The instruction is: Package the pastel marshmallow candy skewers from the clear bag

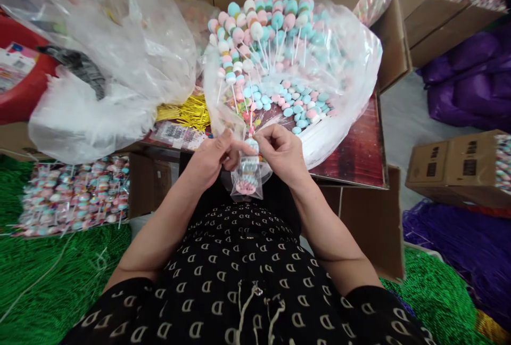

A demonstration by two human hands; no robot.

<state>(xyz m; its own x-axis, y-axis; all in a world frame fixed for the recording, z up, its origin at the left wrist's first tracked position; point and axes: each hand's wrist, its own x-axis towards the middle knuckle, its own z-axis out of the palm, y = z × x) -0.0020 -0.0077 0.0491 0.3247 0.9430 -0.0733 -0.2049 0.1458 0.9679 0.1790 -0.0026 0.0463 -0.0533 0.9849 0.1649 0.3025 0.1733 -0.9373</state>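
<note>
Left hand [213, 159], centre of the frame: fingers partly curled, forefinger stretched across the upper part of the candy packet [248, 174]; whether it grips cannot be told.

Right hand [282, 152], centre: thumb and forefinger pinched together on the top end of the same packet.

Candy packet, one, centre, between the hands and in front of the dark patterned shirt [247, 260]: clear wrap, barcode label, pale blue and white pieces above, a pink piece at the lower end.

Table [355, 148], dark red, glossy, right of centre.

Large clear plastic bag [359, 52], upper centre to right, spread open on the table.

Candy sticks [277, 20], many, upper centre: pink, blue and white pieces on white sticks, heaped at the bag.

Loose candies [299, 103], pink, blue and white, below the heap.

Yellow ties [194, 113], a bundle, left of the loose candies.

Printed labels [181, 134], just below the ties.

Crumpled plastic bags [131, 31], clear, upper left.

Red container [19, 89], left edge.

Box of wrapped candy sticks [75, 196], left, below table level.

Green strands [64, 276], lower left, with more at lower right.

Purple strands [451, 244], right.

Cardboard boxes [449, 161], right and upper right.
</note>
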